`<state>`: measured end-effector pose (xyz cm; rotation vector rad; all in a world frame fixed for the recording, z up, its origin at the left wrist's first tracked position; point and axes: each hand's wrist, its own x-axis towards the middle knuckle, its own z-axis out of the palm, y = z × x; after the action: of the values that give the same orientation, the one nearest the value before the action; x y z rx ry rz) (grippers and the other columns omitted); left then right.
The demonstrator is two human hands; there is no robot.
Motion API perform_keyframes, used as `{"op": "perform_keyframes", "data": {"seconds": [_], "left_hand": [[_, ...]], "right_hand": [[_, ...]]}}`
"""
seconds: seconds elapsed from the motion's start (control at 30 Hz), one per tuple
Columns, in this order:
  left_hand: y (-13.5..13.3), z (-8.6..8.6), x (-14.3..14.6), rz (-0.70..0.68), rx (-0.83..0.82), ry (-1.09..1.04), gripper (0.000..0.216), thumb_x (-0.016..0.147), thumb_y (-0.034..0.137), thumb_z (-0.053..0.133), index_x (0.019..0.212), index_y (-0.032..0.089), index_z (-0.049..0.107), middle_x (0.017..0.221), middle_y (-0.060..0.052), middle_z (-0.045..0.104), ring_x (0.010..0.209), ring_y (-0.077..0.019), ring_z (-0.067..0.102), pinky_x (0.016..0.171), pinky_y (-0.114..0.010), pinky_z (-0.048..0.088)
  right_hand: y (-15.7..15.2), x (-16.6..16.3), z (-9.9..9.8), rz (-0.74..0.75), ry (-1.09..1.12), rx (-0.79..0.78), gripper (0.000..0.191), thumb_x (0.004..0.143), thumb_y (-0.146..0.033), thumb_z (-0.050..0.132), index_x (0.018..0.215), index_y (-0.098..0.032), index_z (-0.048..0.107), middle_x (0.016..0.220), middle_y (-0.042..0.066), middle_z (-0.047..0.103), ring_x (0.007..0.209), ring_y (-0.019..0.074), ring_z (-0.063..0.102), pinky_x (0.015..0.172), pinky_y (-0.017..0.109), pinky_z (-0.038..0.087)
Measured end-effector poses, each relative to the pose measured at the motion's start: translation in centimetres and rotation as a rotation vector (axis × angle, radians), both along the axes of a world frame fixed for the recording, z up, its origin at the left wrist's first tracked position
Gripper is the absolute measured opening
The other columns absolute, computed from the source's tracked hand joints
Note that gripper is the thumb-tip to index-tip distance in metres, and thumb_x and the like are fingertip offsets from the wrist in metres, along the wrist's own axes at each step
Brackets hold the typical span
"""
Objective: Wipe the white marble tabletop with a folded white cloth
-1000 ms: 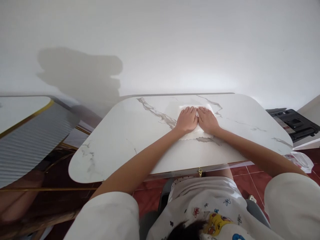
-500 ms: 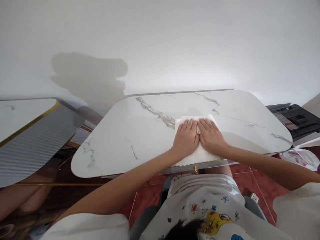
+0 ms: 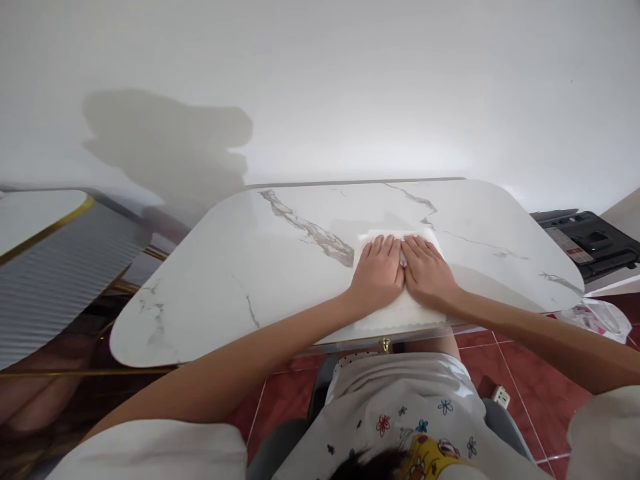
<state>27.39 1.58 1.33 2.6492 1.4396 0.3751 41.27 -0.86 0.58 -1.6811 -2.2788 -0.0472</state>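
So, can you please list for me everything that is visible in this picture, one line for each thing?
marble table: one, white with grey veins, centre
folded cloth: one, white, on the table by its near edge, under both hands
second table: one, white with a gold edge, far left
black device: one, black, right, beyond the table
plastic bag: one, clear with pink marks, right, on the floor
plug: one, white, on the floor, lower right
tiled floor: one, red, under the table
wall: one, white, behind
shirt: one, white with small flowers, bottom centre
left hand: one, flat on the cloth
right hand: one, flat on the cloth, touching the left
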Motion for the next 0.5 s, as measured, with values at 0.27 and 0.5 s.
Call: {"op": "perform_keyframes", "data": {"seconds": [0.27, 0.5], "left_hand": [[6.1, 0.0, 1.2, -0.025, 0.057, -0.054, 0.048, 0.092, 0.021, 0.036, 0.137, 0.01, 0.05, 0.147, -0.014, 0.049, 0.139, -0.0292, 0.039, 0.117, -0.045, 0.029], [11.0, -0.1, 1.7, -0.035, 0.106, -0.104, 0.041, 0.092, 0.016, 0.034, 0.128, 0.013, 0.056, 0.138, -0.012, 0.057, 0.134, -0.026, 0.044, 0.114, -0.042, 0.032]], "right_hand": [[5.7, 0.5, 0.0, -0.058, -0.002, 0.048, 0.054, 0.089, -0.015, 0.031, 0.138, -0.002, 0.051, 0.145, 0.018, 0.051, 0.138, 0.0291, 0.042, 0.116, 0.046, 0.03], [10.9, 0.8, 0.2, -0.072, 0.003, 0.043, 0.052, 0.089, -0.014, 0.03, 0.134, -0.003, 0.053, 0.144, 0.018, 0.052, 0.137, 0.0304, 0.042, 0.113, 0.046, 0.031]]}}
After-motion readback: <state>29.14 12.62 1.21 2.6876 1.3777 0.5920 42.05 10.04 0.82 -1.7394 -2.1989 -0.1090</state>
